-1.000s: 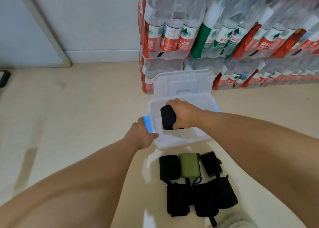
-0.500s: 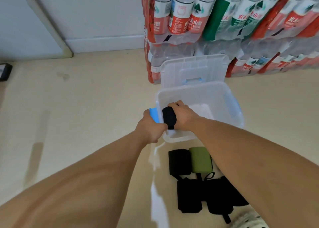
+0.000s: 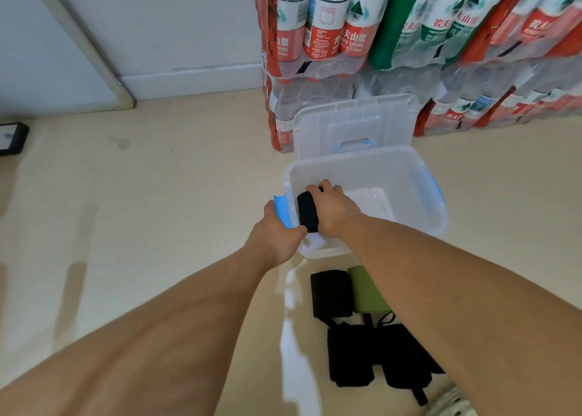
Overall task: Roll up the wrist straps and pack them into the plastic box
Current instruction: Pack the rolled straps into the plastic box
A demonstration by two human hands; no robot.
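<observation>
Right hand [image 3: 335, 209] grip closed round rolled black strap [image 3: 307, 212] inside plastic box [image 3: 419, 166]; left hand [image 3: 277, 234] clasps blue latch [image 3: 282, 211].

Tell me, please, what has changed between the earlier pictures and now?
The right hand has carried the rolled black wrist strap from above the clear plastic box down to its near-left corner. The left hand still grips the blue side latch; the other straps lie unmoved on the floor.

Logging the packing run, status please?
Right hand grips rolled black strap inside plastic box. Left hand holds the box's blue latch. More straps wait on floor. Nothing in the way.
</observation>
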